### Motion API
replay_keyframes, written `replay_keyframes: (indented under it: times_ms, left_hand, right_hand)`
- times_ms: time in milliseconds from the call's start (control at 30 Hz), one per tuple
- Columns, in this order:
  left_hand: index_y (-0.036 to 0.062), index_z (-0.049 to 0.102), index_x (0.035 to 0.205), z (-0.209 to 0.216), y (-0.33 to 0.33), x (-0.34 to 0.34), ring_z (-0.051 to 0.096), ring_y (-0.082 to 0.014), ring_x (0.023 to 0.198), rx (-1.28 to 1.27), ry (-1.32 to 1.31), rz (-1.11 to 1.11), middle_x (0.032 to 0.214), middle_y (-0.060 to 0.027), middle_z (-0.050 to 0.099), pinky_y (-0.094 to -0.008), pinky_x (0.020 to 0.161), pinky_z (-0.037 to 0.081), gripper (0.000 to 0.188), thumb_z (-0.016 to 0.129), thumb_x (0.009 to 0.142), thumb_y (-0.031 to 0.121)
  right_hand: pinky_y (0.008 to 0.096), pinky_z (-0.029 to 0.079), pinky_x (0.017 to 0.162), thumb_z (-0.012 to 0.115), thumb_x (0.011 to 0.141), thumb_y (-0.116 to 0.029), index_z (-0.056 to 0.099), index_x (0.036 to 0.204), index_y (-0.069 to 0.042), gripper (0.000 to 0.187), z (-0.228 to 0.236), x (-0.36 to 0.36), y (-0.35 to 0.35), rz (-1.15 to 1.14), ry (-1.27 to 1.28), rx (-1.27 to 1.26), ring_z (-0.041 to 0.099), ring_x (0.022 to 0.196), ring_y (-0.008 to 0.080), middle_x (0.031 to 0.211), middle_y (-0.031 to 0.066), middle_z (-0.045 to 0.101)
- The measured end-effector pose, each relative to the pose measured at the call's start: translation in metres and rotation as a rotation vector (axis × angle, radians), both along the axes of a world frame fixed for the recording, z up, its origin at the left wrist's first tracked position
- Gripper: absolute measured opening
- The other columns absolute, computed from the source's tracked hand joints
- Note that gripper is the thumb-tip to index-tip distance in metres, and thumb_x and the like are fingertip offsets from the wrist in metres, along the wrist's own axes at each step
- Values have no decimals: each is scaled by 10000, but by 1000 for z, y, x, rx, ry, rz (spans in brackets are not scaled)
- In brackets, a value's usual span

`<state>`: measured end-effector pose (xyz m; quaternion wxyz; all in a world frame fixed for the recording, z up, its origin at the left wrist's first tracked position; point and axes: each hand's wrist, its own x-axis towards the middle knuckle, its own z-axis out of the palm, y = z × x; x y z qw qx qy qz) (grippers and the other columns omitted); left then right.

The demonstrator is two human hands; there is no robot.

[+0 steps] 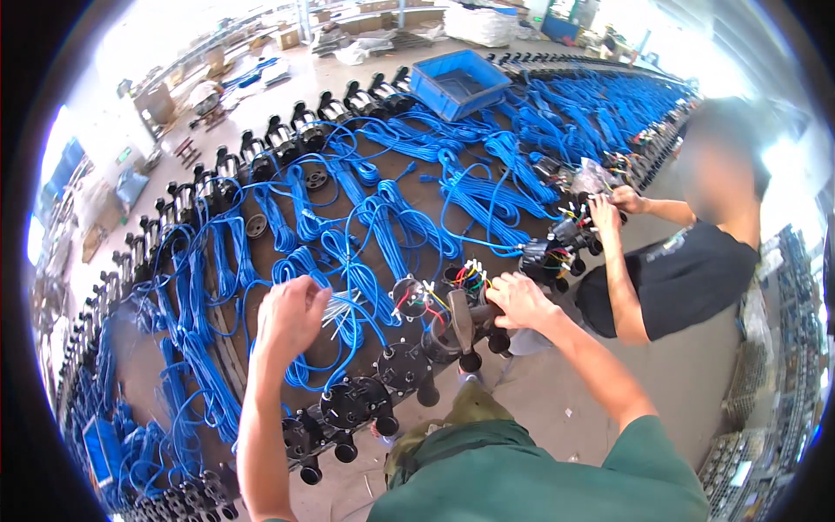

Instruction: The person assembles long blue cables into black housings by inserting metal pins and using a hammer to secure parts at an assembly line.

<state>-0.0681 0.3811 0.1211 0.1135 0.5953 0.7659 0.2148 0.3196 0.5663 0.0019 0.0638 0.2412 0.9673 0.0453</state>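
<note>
My left hand (291, 318) is above the bench's left part with its fingers curled inward. Whatever it may hold is hidden; thin white strips (344, 310) lie just right of its fingertips, over bundled blue cable (355, 271). My right hand (520, 301) is closed around the handle of a hammer (462, 319), whose brownish head stands over a black cylindrical housing (440, 345). Beside it, an opened round housing (412, 299) shows red and white wires. More coloured wires (470, 275) stick up just left of my right fingers.
Black housings (357, 402) line the bench's near edge, and more (278, 137) line the far edge. Coiled blue cables cover the brown bench top (396, 178). A blue crate (459, 84) sits at the far side. To my right, a co-worker (687, 261) handles wired housings.
</note>
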Motion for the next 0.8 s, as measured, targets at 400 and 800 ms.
replay_keyframes:
  times_ms: [400,800]
  left_hand:
    - [22,275,1582,-150,81,199,322,-428,1481,-13,-486,772,1565,-324,338,-497,1209,297,972,776,879,469]
    - [50,538,1373,-210,145,132,649,-387,1223,-261,-654,994,1301,-266,645,-440,1059,521,911,899,624,422]
  right_hand:
    - [492,584,734,759,804,-368,712,973,-78,339,75,-109,126,-71,372,-255,730,791,380,818,179,734]
    - [451,576,902,778,862,-390,779,1040,-60,375,-71,-140,233,261,93,129,746,1021,325,1039,151,774]
